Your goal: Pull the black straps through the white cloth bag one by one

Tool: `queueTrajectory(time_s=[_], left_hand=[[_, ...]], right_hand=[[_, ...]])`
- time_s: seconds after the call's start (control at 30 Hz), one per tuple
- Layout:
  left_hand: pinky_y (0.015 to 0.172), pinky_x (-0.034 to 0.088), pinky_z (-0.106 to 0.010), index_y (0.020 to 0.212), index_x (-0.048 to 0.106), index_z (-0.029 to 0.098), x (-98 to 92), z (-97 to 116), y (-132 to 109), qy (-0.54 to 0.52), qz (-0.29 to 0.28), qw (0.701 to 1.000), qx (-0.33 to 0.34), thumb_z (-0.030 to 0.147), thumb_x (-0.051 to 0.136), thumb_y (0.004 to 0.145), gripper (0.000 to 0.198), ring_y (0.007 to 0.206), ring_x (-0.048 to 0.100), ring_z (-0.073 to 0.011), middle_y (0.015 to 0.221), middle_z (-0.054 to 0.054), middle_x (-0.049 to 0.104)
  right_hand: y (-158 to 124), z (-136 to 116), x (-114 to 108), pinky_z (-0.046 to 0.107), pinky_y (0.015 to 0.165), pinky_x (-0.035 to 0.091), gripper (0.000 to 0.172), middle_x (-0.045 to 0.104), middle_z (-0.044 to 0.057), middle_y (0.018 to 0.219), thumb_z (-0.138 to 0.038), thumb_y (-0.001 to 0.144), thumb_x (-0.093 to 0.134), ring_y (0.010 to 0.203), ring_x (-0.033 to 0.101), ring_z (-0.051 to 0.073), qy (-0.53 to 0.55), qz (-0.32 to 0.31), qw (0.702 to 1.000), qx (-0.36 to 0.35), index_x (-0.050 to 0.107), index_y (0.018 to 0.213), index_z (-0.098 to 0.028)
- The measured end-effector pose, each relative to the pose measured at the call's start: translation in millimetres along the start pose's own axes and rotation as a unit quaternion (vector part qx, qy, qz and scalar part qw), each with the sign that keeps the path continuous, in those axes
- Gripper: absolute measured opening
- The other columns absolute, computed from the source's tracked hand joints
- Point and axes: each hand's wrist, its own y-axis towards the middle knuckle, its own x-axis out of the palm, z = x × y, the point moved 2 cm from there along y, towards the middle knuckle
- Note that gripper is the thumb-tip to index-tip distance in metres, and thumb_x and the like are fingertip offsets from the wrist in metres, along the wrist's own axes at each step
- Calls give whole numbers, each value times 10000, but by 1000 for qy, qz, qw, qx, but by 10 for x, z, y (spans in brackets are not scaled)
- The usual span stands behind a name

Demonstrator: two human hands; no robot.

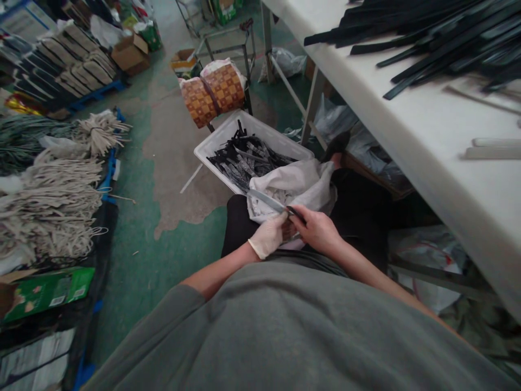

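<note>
My left hand (268, 236), in a pale glove, is closed with its fingertips on the near end of a flat grey strip (266, 200). That strip points away to the left, over a white sack (301, 176) on my lap. My bare right hand (317, 228) meets the left one, its fingers closed round a narrow dark piece (296, 214). Whether the dark piece and the grey strip are one thing, I cannot tell. Beyond the sack stands a white plastic bin (215, 142) with many black and grey strips (248, 157) in it.
To my right, a white table (443, 136) bears black strips (427, 49). A checkered cushioned roll (214, 92) on a metal frame is behind the bin. Bundles of pale cord (57, 201) lie at left, and stacked goods (69, 60) sit on a blue pallet farther back.
</note>
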Motion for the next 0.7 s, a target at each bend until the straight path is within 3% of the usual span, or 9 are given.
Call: queueTrajectory(time_s=[0.1, 0.2, 0.37, 0.5, 0.6, 0.7], left_hand=[[784, 519, -300, 931, 680, 153, 72, -28, -4, 4, -10, 1000, 13, 249, 553, 921, 160, 772, 659, -173, 852, -62, 696], [793, 509, -295, 921, 686, 150, 50, 36, -26, 16, -22, 1000, 15, 238, 561, 905, 153, 862, 666, -202, 904, -79, 692], [720, 503, -298, 795, 670, 131, -54, 45, -37, 62, -23, 998, 8, 203, 536, 891, 180, 703, 648, -177, 783, -75, 681], [680, 481, -302, 778, 675, 123, -121, 26, -4, 108, -13, 993, -36, 224, 500, 898, 234, 620, 649, -190, 679, -75, 672], [702, 480, -310, 802, 687, 105, -147, 58, 1, 101, -31, 994, -38, 240, 491, 897, 256, 652, 670, -210, 714, -105, 695], [759, 496, -326, 876, 697, 76, -159, 88, -1, 90, -89, 989, -72, 330, 484, 911, 333, 744, 693, -235, 814, -159, 718]], right_hand=[[82, 13, 47, 298, 728, 486, 387, 748, 80, 974, -335, 888, 551, 859, 698, 237, 26, 19, 998, -54, 613, 1245, -198], [36, 44, 29, 314, 822, 498, 529, 716, 76, 1132, -330, 813, 656, 973, 681, 236, 70, -1, 989, -132, 558, 1318, -205], [-30, 114, -35, 236, 692, 480, 402, 702, 44, 1158, -143, 827, 572, 898, 693, 185, -69, 19, 983, -170, 665, 1200, -261], [28, 98, -11, 239, 652, 480, 319, 622, 65, 1323, -282, 891, 571, 891, 697, 188, -106, 37, 977, -179, 683, 1190, -270], [109, 96, 72, 257, 685, 500, 331, 721, 62, 1125, -384, 929, 516, 901, 695, 206, 5, 4, 990, -141, 701, 1165, -245], [158, 124, 128, 278, 639, 506, 386, 750, 51, 884, -446, 912, 494, 773, 683, 212, 137, -8, 989, -61, 730, 1084, -194]])
